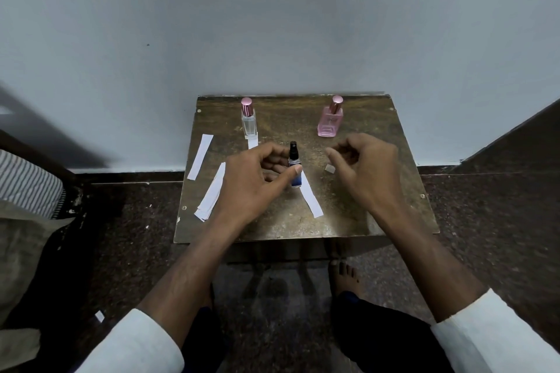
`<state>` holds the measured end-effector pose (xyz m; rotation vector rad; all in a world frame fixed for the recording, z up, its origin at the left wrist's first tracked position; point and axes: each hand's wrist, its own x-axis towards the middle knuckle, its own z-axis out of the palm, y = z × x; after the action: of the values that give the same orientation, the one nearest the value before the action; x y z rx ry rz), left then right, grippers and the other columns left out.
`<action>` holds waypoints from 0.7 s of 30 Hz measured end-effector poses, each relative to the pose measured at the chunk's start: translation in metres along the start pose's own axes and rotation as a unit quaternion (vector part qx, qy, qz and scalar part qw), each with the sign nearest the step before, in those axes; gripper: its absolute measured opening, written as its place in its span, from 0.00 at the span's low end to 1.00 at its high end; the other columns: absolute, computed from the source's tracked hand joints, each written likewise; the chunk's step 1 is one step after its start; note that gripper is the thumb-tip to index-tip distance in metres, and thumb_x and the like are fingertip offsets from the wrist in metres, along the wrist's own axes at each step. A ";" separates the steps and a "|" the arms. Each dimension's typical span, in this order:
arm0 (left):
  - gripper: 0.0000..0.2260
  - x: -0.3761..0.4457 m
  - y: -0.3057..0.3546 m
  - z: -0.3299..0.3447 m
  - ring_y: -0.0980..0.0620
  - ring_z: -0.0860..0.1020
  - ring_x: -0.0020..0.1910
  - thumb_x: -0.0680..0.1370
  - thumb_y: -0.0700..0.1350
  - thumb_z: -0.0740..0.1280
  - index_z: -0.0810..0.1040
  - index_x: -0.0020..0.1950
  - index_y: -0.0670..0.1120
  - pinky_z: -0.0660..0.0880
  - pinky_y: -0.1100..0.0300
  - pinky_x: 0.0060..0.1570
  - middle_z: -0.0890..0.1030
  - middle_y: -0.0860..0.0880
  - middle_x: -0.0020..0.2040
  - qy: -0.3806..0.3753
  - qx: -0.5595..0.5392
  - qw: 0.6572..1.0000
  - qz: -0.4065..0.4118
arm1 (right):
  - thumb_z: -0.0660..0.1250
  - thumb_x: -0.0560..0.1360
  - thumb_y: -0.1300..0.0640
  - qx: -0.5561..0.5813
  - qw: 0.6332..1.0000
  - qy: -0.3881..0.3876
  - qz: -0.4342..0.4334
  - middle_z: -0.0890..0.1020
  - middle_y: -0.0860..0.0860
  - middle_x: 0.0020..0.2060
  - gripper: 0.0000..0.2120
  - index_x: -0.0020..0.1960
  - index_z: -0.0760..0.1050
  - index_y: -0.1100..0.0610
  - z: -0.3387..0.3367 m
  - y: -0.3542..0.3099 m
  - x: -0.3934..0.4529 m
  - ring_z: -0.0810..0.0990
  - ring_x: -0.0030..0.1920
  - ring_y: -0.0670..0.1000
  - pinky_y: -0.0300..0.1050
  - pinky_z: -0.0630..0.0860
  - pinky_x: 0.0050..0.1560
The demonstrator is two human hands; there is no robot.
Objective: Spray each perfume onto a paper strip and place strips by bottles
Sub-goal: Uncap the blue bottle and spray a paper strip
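Left hand (254, 172) pinching small blue spray bottle (294, 168), base partly hidden; right hand (363, 165) loosely curled, holding nothing. Worn brown bench (363, 221), grey wall behind.

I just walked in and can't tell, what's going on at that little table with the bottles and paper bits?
A person is working through perfume testing on a small wooden table. Their left hand grips a small blue spray bottle, standing at the end of a paper strip. The right hand hovers nearby, loosely curled and holding nothing. At the back, a clear bottle has a strip in front of it; the pink bottle has none yet. Spare strips lie at the left.
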<state>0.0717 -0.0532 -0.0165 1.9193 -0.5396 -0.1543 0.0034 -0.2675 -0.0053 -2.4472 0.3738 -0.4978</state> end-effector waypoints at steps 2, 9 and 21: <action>0.13 0.000 0.003 0.000 0.60 0.87 0.47 0.77 0.48 0.81 0.85 0.59 0.56 0.82 0.69 0.42 0.88 0.57 0.46 -0.014 -0.026 1.000 0.000 | 0.71 0.82 0.47 0.092 0.996 -0.018 -0.002 0.85 0.40 0.42 0.06 0.53 0.85 0.47 0.001 -0.009 -0.006 0.84 0.44 0.40 0.27 0.75 0.43; 0.13 -0.003 0.009 0.005 0.61 0.87 0.45 0.76 0.46 0.82 0.86 0.58 0.51 0.79 0.72 0.44 0.88 0.57 0.47 -0.030 -0.027 0.998 0.044 | 0.56 0.89 0.52 0.432 0.858 -0.248 0.125 0.83 0.57 0.49 0.18 0.68 0.79 0.61 0.019 -0.021 -0.018 0.82 0.47 0.53 0.49 0.82 0.45; 0.11 0.006 0.010 0.021 0.46 0.83 0.48 0.81 0.47 0.75 0.86 0.60 0.43 0.76 0.52 0.52 0.85 0.44 0.50 -0.036 0.235 0.971 0.007 | 0.61 0.88 0.48 0.469 0.847 -0.059 0.245 0.79 0.49 0.35 0.15 0.49 0.79 0.56 -0.015 -0.011 -0.053 0.75 0.33 0.45 0.38 0.71 0.27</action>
<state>0.0671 -0.0765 -0.0150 2.3773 -0.6824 -0.0919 -0.0487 -0.2470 -0.0010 -1.3491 0.5258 -0.2114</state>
